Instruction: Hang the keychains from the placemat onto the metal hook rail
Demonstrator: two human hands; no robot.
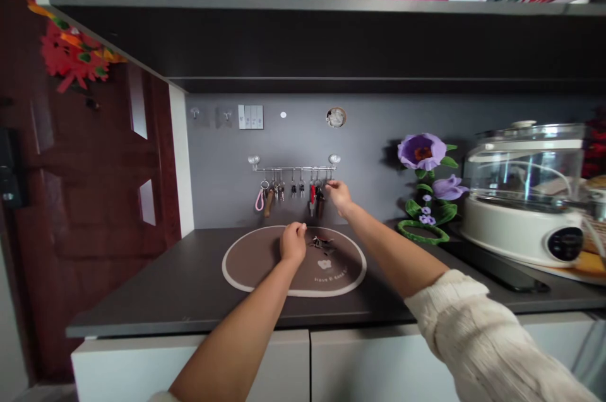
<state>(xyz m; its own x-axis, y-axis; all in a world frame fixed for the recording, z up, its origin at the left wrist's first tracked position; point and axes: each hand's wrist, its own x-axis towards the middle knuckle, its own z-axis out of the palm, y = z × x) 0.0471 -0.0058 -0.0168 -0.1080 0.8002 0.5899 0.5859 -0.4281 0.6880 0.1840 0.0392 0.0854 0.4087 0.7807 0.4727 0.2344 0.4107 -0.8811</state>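
A metal rail (296, 168) with hooks is fixed to the grey wall, and several bunches of keys (279, 191) hang from it. Among them are a pink strap (259, 200), a brown fob (269, 203) and a red item (312, 192). My right hand (338, 197) is at the rail's right end, fingers pinched by the last hook; what they hold is too small to tell. My left hand (293, 242) is closed above the brown oval mat (255, 266), its grip hidden. Right of it, a small bunch of keys (322, 242) lies on the mat.
Purple artificial flowers (422, 153) and a white steamer-like appliance (511, 225) stand at the right, with a dark flat slab (502, 269) before them. A shelf (331, 7) overhangs the counter (189, 301). A dark red door (89, 200) is at the left.
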